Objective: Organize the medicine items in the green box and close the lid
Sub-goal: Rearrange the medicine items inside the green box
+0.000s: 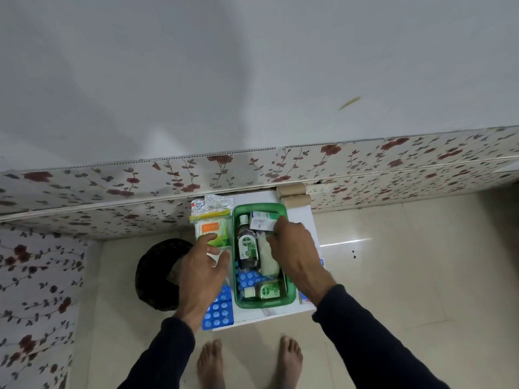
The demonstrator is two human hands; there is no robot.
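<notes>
Feet: bare feet (250,360) on pale tiled floor (393,262), nearest me.
Blister pack: blue blister pack (218,311) at near-left corner of white table (304,217), partly under left wrist.
Left hand: left hand (200,272) just left of green box (290,290), fingers spread wide, holding nothing; fingertips near cotton-bud pack (211,228).
Green box: centre of table, btwn both hands, no lid on it. Inside: small Dettol bottle (264,291) at near end, more blue blisters, big Dettol bottle (247,245) lying flat, white roll (268,259).
Right hand: right hand (295,248) over box's right side, fingers pinched on white carton (262,223) at far end.
Beyond: foil strips (214,202) at far-left of table.
Room: black basket (157,273) on floor left; floral-covered ledge (365,161) behind, white wall above.
</notes>
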